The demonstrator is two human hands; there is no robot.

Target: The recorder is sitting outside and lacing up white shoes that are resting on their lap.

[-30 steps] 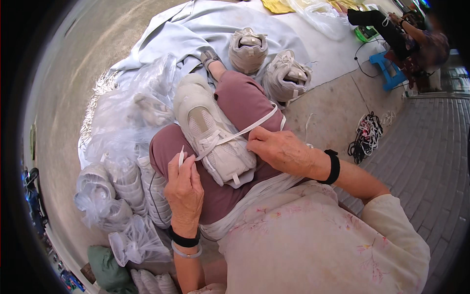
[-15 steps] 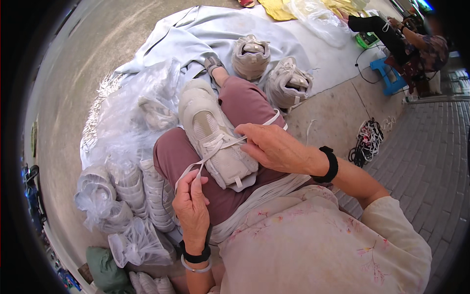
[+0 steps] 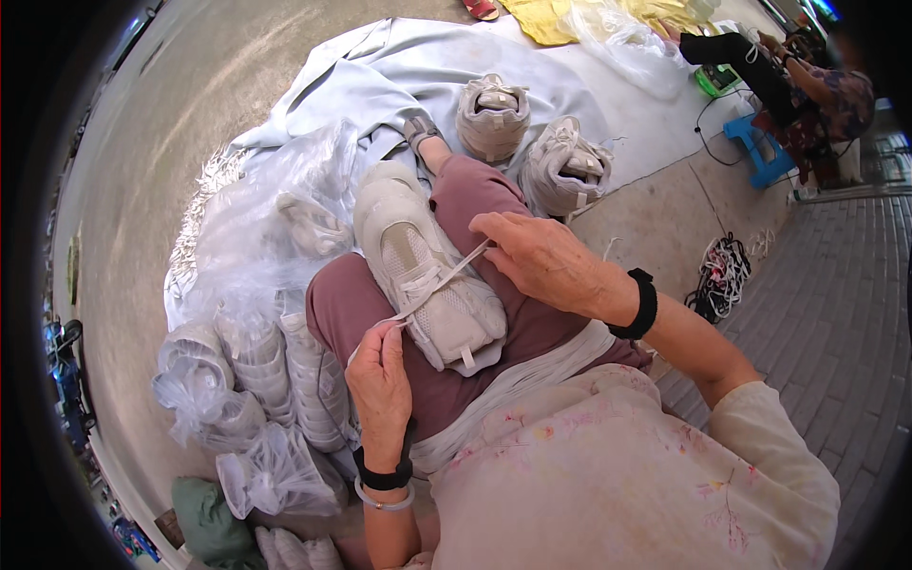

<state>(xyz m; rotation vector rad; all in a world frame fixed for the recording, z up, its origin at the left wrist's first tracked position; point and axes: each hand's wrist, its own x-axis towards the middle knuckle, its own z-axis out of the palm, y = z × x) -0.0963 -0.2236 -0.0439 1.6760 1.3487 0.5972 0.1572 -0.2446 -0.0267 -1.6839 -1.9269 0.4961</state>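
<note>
A pale beige sneaker rests across my lap, its toe pointing away from me. A flat whitish shoelace is threaded through it and crosses over the tongue. On the left, my left hand pinches one lace end between thumb and fingers, just beside the shoe. My right hand is closed on the other lace end, pulling it out to the upper right. Both lace ends look taut. A bundle of loose white laces lies over my lap, below the shoe.
Two similar sneakers stand on a pale blue sheet beyond my knees. Several plastic-wrapped shoes lie at my left. Black and white cords are heaped at right. Another person sits near a blue stool.
My hands have drawn the lace ends tighter. The right hand has moved up and outward, away from the shoe; the crossing now lies closer against the tongue.
</note>
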